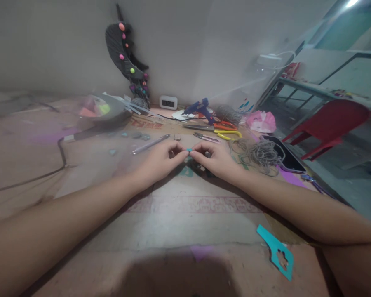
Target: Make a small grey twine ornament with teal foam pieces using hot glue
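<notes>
Head view: the left hand (168, 157) and right hand (212, 159) meet over the middle of the worktop (95, 264), thumbs and forefingers nearly tip to tip, pinching a tiny teal piece (189, 151) between them; the other fingers curl in, and the piece is too small to make out its shape. Beneath them lies a pale printed sheet (173, 229). Just beyond the fingertips, toward the back edge, are a pen (151, 144) on the left, and small snips (206, 137) and scissors (199, 127) with orange and yellow handles on the right. A tangle of gray cord (264, 156) sits beside the right forearm, next to a dark flat device (292, 159) at the right edge. Along the back edge stand a white clock (168, 102), a blue glue gun (200, 108) and a crumpled pink bundle (261, 121); a blurred bowl (116, 110) lies toward the back left corner. Near the front right corner rests a teal cut-out (267, 236), well apart from both hands.
</notes>
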A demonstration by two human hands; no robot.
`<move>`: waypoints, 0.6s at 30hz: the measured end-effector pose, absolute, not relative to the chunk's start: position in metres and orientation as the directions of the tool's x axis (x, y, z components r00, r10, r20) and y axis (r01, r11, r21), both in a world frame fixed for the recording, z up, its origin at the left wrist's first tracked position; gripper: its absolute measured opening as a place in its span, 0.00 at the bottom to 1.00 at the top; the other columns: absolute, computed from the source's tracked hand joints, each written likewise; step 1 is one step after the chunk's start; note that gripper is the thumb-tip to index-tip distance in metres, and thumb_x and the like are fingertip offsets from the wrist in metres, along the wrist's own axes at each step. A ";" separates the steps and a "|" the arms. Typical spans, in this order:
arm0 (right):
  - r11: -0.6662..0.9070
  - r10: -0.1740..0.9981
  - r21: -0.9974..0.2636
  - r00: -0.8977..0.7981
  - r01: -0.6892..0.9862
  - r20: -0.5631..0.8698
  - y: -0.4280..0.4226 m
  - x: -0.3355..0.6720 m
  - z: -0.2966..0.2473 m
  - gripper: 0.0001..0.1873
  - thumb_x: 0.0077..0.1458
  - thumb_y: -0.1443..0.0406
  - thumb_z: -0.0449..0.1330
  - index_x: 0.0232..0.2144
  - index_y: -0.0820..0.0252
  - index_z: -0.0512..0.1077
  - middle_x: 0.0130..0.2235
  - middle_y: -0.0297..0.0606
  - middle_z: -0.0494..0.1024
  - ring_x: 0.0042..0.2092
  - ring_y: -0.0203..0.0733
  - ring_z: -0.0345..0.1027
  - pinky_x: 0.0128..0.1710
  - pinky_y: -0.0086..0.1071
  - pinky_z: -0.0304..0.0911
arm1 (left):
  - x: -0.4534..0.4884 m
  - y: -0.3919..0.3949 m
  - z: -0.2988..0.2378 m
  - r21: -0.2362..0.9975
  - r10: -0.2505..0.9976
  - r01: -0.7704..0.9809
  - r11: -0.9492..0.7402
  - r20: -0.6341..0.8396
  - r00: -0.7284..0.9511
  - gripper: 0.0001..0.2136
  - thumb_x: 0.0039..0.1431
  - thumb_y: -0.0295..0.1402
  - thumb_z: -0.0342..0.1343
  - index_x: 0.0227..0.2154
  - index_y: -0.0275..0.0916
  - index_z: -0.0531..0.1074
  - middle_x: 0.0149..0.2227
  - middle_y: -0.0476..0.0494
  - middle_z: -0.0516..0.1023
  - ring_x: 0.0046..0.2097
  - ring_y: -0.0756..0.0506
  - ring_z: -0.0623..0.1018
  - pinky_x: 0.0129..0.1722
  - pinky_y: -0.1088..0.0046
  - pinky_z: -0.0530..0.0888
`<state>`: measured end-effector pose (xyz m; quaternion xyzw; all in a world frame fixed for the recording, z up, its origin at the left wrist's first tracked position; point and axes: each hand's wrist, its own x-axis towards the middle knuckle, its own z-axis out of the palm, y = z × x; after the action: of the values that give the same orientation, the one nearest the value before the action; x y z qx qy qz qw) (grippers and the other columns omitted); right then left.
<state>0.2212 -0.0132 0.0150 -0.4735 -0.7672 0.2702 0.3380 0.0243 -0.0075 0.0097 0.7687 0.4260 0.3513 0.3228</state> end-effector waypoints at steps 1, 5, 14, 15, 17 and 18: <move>0.402 0.911 -0.735 -0.319 0.547 0.260 -0.013 0.221 0.015 0.11 0.57 0.59 0.59 0.31 0.61 0.76 0.27 0.34 0.77 0.27 0.34 0.66 0.27 0.28 0.59 | 0.024 -0.007 0.010 0.796 0.880 0.428 -0.429 0.262 0.395 0.10 0.60 0.39 0.53 0.30 0.39 0.73 0.32 0.47 0.77 0.35 0.45 0.73 0.37 0.68 0.68; 0.399 0.915 -0.734 -0.294 0.549 0.277 -0.013 0.221 0.015 0.11 0.57 0.59 0.60 0.30 0.61 0.76 0.27 0.33 0.77 0.28 0.35 0.67 0.28 0.29 0.59 | 0.025 -0.007 0.011 0.809 0.878 0.412 -0.420 0.248 0.409 0.10 0.61 0.39 0.53 0.32 0.39 0.74 0.32 0.47 0.77 0.35 0.45 0.73 0.37 0.69 0.68; 0.389 0.920 -0.763 -0.257 0.516 0.295 -0.012 0.221 0.016 0.11 0.57 0.59 0.60 0.29 0.60 0.74 0.25 0.32 0.75 0.27 0.35 0.66 0.28 0.29 0.61 | 0.025 -0.007 0.009 0.819 0.889 0.416 -0.395 0.227 0.397 0.13 0.62 0.42 0.52 0.33 0.38 0.75 0.34 0.46 0.78 0.36 0.45 0.74 0.38 0.69 0.68; 0.395 0.918 -0.759 -0.261 0.518 0.299 -0.012 0.221 0.016 0.11 0.57 0.59 0.60 0.29 0.60 0.74 0.25 0.32 0.75 0.27 0.35 0.66 0.28 0.29 0.61 | 0.025 -0.007 0.009 0.814 0.889 0.423 -0.399 0.229 0.397 0.12 0.62 0.41 0.52 0.33 0.38 0.75 0.33 0.46 0.78 0.36 0.45 0.74 0.37 0.69 0.68; 0.408 0.912 -0.747 -0.270 0.525 0.309 -0.011 0.222 0.015 0.11 0.57 0.59 0.60 0.29 0.60 0.74 0.26 0.33 0.76 0.27 0.35 0.66 0.29 0.29 0.60 | 0.025 -0.007 0.009 0.803 0.884 0.432 -0.412 0.236 0.404 0.11 0.62 0.40 0.52 0.32 0.38 0.74 0.33 0.46 0.78 0.36 0.46 0.73 0.37 0.69 0.67; 0.414 0.910 -0.740 -0.272 0.531 0.313 -0.011 0.222 0.014 0.10 0.56 0.59 0.60 0.29 0.60 0.75 0.26 0.33 0.76 0.28 0.35 0.66 0.29 0.29 0.60 | 0.025 -0.007 0.009 0.799 0.881 0.434 -0.417 0.238 0.410 0.11 0.61 0.39 0.52 0.32 0.38 0.74 0.32 0.47 0.78 0.35 0.46 0.73 0.36 0.69 0.67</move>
<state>0.2218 -0.0113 0.0144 -0.4769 -0.7552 0.2566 0.3695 0.0251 -0.0069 0.0092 0.7713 0.4261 0.3372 0.3315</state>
